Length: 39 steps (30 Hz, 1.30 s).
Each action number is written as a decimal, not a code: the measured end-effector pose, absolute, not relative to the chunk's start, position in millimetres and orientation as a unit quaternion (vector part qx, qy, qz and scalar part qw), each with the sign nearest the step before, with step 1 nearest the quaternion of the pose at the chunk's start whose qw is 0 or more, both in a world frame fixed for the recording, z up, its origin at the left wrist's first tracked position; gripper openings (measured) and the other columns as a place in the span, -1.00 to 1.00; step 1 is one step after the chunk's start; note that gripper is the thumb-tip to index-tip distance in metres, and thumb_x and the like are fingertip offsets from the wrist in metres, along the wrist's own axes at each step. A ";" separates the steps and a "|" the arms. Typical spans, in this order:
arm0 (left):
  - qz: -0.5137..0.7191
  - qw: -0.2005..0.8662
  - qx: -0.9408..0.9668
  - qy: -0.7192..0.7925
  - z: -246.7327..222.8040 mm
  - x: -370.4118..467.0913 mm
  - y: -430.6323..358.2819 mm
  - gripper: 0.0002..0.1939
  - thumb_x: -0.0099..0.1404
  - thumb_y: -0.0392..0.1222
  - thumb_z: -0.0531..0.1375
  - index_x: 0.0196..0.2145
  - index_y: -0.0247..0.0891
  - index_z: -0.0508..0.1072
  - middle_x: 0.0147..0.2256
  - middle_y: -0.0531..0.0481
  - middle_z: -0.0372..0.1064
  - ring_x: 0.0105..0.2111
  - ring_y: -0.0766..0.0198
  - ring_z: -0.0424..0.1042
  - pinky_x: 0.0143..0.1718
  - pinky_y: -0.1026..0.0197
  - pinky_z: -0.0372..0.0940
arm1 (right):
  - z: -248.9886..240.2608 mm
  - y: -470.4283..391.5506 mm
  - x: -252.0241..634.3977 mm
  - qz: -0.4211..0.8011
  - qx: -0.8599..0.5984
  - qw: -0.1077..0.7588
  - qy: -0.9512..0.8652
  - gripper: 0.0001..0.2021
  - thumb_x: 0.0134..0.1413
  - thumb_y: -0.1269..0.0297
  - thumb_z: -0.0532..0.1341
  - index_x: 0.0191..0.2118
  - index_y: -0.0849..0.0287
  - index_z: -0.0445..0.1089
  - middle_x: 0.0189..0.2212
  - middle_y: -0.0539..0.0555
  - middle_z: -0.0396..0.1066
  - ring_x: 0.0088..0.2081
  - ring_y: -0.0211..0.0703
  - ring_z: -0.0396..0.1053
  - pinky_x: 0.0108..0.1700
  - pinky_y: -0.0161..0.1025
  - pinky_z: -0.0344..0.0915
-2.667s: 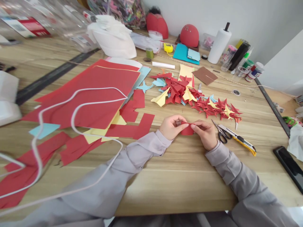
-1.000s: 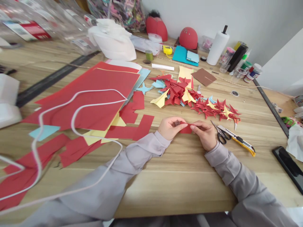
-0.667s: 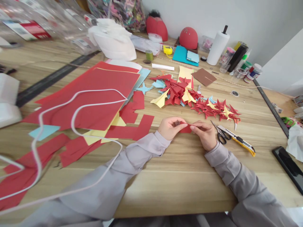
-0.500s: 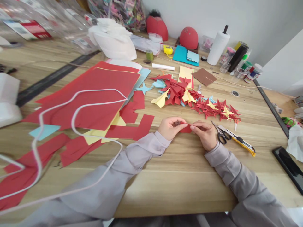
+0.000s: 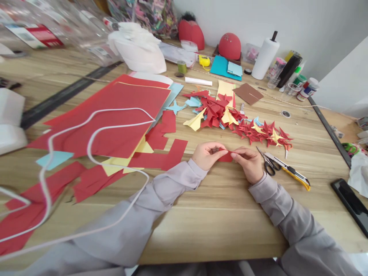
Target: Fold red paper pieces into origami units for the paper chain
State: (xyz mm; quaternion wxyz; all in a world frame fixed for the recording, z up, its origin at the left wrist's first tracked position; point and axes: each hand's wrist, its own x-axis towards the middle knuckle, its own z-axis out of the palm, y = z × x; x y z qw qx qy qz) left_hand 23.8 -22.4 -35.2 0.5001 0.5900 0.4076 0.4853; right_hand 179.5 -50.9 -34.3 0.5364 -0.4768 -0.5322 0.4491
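Compared with the earliest frame, the small red paper piece shows less of its face below the fingers, and the things at the back of the table sit slightly lower in view; both hands keep almost the same place. The red paper piece is just above the near middle of the table, between the two hands, its upper edge pinched. The left hand is clamped on its left end with thumb and fingers, and the right hand grips the right end the same way, the thumb tips near each other but apart. Whether the paper touches the table, I cannot tell.

Just beside the right hand lie black-handled scissors and a utility knife with a yellow end, and farther right a black phone. Beyond the hands spreads a heap of folded paper shapes, mostly red, with some yellow and light blue. Left of the hands are cut red strips, then large red sheets, with a white cord crossing in front of them and the left sleeve. Behind the heap lie a brown paper and a teal paper, with a yellow tape measure near the teal one; a white bottle stands toward the wall
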 end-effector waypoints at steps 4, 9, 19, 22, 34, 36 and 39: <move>0.486 0.501 0.589 0.408 -35.4 23.9 -22.6 -0.88 -0.04 -0.20 0.27 -0.54 -0.31 0.46 -0.57 0.02 0.40 -0.59 0.40 0.28 -0.54 0.34 0.21 | -35.4 -51.1 179.2 0.451 -0.473 0.540 -0.531 -0.90 -0.25 0.27 0.33 -0.52 0.15 0.45 -0.57 -0.02 0.36 -0.54 -0.32 0.26 -0.48 -0.33 0.22; 0.481 0.508 0.587 0.407 -34.6 23.6 -23.0 -0.90 -0.04 -0.21 0.26 -0.54 -0.31 0.46 -0.59 0.04 0.38 -0.61 0.42 0.26 -0.56 0.34 0.19 | -35.6 -50.8 179.5 0.453 -0.461 0.544 -0.535 -0.94 -0.23 0.31 0.32 -0.51 0.15 0.46 -0.57 -0.02 0.36 -0.53 -0.33 0.26 -0.48 -0.34 0.22; 0.475 0.504 0.599 0.401 -34.2 22.5 -23.2 -0.89 -0.03 -0.22 0.26 -0.54 -0.32 0.46 -0.58 0.03 0.40 -0.61 0.43 0.26 -0.56 0.35 0.19 | -35.9 -51.6 178.8 0.471 -0.457 0.544 -0.523 -0.91 -0.28 0.36 0.34 -0.51 0.16 0.44 -0.54 -0.03 0.37 -0.51 -0.33 0.29 -0.45 -0.34 0.24; 0.471 0.503 0.602 0.404 -33.5 22.6 -23.5 -0.89 -0.03 -0.22 0.26 -0.54 -0.33 0.45 -0.58 0.03 0.40 -0.60 0.43 0.27 -0.55 0.36 0.20 | -36.5 -51.8 178.7 0.468 -0.460 0.540 -0.527 -0.90 -0.28 0.36 0.35 -0.52 0.16 0.43 -0.54 -0.03 0.37 -0.52 -0.33 0.29 -0.46 -0.35 0.25; 0.465 0.497 0.608 0.409 -32.5 23.1 -23.7 -0.89 -0.03 -0.23 0.25 -0.55 -0.34 0.46 -0.57 0.03 0.41 -0.60 0.43 0.28 -0.54 0.38 0.21 | -37.6 -51.3 179.1 0.471 -0.464 0.538 -0.523 -0.92 -0.26 0.33 0.33 -0.51 0.15 0.43 -0.56 -0.04 0.37 -0.53 -0.33 0.30 -0.46 -0.35 0.26; 0.462 0.496 0.612 0.408 -32.4 22.9 -23.8 -0.89 -0.03 -0.22 0.25 -0.55 -0.34 0.46 -0.57 0.03 0.41 -0.59 0.43 0.28 -0.54 0.38 0.22 | -37.0 -51.4 178.9 0.475 -0.467 0.533 -0.521 -0.91 -0.25 0.32 0.33 -0.50 0.15 0.44 -0.56 -0.03 0.39 -0.53 -0.32 0.31 -0.46 -0.34 0.27; 0.457 0.495 0.615 0.410 -32.7 22.5 -23.9 -0.89 -0.03 -0.21 0.25 -0.54 -0.34 0.46 -0.57 0.03 0.41 -0.59 0.42 0.28 -0.54 0.37 0.22 | -36.0 -51.7 178.7 0.472 -0.466 0.531 -0.527 -0.92 -0.25 0.32 0.33 -0.50 0.16 0.45 -0.56 -0.03 0.39 -0.53 -0.32 0.32 -0.46 -0.33 0.28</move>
